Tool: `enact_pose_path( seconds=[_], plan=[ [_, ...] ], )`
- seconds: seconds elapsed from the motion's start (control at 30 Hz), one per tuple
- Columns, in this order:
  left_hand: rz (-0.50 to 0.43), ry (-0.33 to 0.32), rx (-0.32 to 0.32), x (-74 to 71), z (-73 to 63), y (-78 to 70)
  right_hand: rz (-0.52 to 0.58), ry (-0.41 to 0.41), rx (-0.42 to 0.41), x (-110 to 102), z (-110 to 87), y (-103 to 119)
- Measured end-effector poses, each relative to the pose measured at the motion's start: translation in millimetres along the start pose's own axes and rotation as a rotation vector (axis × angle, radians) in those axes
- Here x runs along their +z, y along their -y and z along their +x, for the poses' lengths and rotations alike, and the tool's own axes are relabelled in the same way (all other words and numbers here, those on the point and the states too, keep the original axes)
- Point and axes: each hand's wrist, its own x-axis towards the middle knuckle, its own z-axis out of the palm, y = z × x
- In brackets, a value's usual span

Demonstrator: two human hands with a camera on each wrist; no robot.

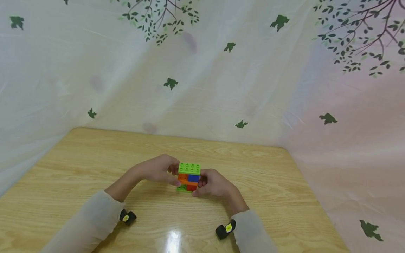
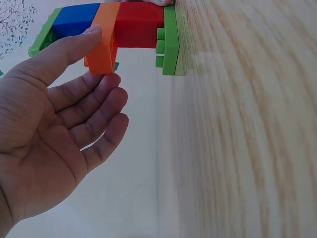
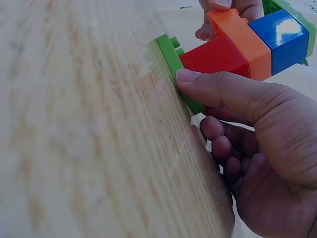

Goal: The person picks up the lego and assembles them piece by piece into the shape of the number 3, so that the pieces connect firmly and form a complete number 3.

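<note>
A small stack of toy building bricks stands on the table between the two hands. From the bottom it shows a green base plate [image 2: 171, 49], a red brick [image 3: 215, 57], an orange plate [image 2: 106, 47], a blue brick [image 3: 283, 37] and a lime-green studded plate [image 1: 189, 168] on top. The left hand [image 1: 159, 169] pinches the overhanging end of the orange plate, thumb in front, fingertips behind. On the other side, the right hand [image 1: 216, 183] grips the stack low down; its thumb presses the green base plate beside the red brick, with its other fingers curled behind.
Light wood table [image 1: 152, 218] lies under both forearms. A pale cloth [image 1: 205, 98] printed with leaves and branches hangs behind and along the sides. Each wrist wears a small black strap-on device [image 1: 128, 218].
</note>
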Motion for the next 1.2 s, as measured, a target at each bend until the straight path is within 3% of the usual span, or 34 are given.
enact_pose_path(
  seconds=[0.3,0.5,0.8,1.2],
  plan=[
    [-0.003,-0.006,0.011,1.5,-0.5,-0.2,-0.047,0.033,0.032,-7,-5.9,2],
    [0.005,-0.009,0.011,1.7,-0.9,0.2,-0.043,0.012,0.031,-17,-11.3,7],
    [0.004,-0.007,-0.007,0.8,-1.2,-0.8,-0.065,-0.036,-0.012,-31,-15.0,21],
    [0.004,-0.005,-0.006,-0.4,-2.1,-2.1,-0.055,-0.033,-0.078,-28,-13.1,33]
  ],
)
